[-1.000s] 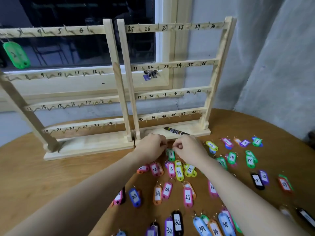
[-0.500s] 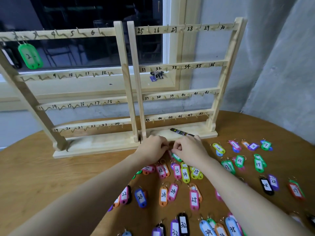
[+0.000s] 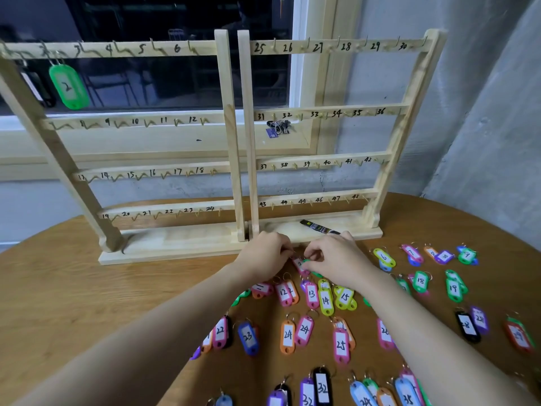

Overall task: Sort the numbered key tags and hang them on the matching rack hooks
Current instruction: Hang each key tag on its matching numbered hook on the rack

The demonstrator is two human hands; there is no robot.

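I look down at a round wooden desk (image 3: 58,303) where two wooden racks (image 3: 234,136) stand side by side, their rails marked by hand with numbers from the low single digits up to 48, a small hook beside each number. By my reading the job has barely begun — I can make out only one tag hung, a green tag marked 2 (image 3: 68,87), on the top rail of the left-hand rack. Something dark hangs just left of it, but I cannot tell what it is. Every other hook I can see is bare.

My left hand (image 3: 263,254) and right hand (image 3: 336,259) meet just in front of the rack bases, fingers curled. Between them they pinch a pink tag (image 3: 299,265) with a green tag (image 3: 307,262) touching it; the numbers on both are hidden from me.

The rest of the key tags (image 3: 325,300) lie loose on the desk, roughly grouped in number order — 12 to 15 just behind my hands, 22 to 25 nearer me, 6 to 9 and 18, 19 to the right, the thirties at the bottom edge. Several numbers appear twice. So the sorting seems largely done, while nearly all the hanging is left.

A black marker pen (image 3: 317,227) rests on the right rack's base, and a small bunch of keys (image 3: 278,128) lies on the window ledge behind.
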